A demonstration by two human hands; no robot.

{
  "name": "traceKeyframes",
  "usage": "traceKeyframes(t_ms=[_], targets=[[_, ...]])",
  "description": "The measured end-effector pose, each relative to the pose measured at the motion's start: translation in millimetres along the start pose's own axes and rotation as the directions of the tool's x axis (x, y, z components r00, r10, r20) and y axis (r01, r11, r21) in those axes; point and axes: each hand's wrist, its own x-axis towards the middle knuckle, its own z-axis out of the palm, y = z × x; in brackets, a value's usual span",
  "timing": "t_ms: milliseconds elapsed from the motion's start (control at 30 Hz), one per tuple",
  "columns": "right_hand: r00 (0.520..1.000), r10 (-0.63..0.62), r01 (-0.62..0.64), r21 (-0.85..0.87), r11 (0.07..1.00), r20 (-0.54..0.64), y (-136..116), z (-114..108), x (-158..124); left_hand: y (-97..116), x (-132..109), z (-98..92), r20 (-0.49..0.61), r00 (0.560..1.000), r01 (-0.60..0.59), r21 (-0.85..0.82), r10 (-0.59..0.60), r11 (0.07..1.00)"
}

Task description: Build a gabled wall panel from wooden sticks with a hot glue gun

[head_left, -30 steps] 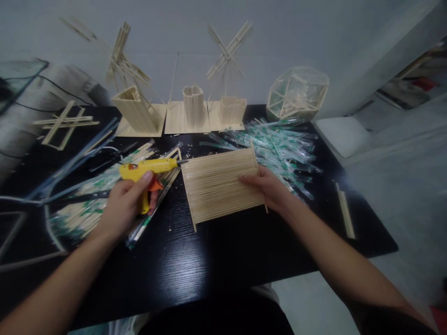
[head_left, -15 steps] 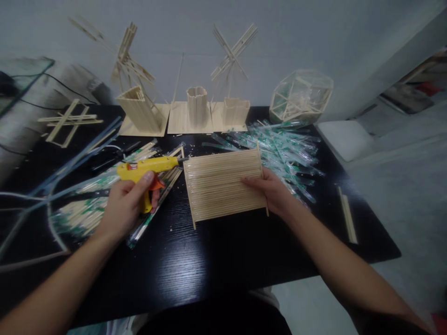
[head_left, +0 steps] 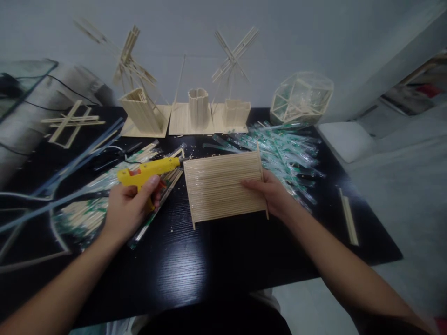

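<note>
My left hand is closed around the grip of a yellow glue gun, fingers at its orange trigger. The gun's dark nozzle meets, or nearly meets, the upper left corner of a stick panel; the exact contact is too small to make out. My right hand pinches the panel by its right side, thumb on the front face and the other fingers hidden behind. Thin sticks laid side by side form the panel, with one crossing stick along each short side. It is held tilted above the black table.
Wrapped stick bundles lie left, and green-and-clear wrappers pile up right. Stick models line the wall, beside a clear faceted case. Loose sticks rest near the right edge. Cables and tubes cross the left side.
The glue gun and panel keep almost the same places. My left hand has shifted slightly, and the orange trigger shows less. The whole view has moved a little.
</note>
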Motion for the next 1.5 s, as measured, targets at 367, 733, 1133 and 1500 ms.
traceKeyframes(t_ms=[367, 733, 1133, 1500], targets=[[0.997, -0.074, 0.073, -0.074, 0.995, -0.016, 2, 3, -4, 7, -1, 3.8, -0.14, 0.985, -0.057, 0.29, 0.101, 0.955], [0.997, -0.058, 0.053, -0.102, 0.993, -0.045, 2, 5, -6, 7, -5, 6.6, -0.225, 0.974, 0.052, 0.375, 0.036, 0.926], [0.993, -0.066, 0.057, -0.098, 0.994, -0.097, 1, 7, -6, 7, -4, 6.5, -0.189, 0.982, 0.039, 0.34, 0.027, 0.94], [0.993, -0.065, 0.056, -0.095, 0.994, -0.097, 2, 6, -5, 14, -6, 7.5, -0.185, 0.982, 0.032, 0.333, 0.032, 0.943]])
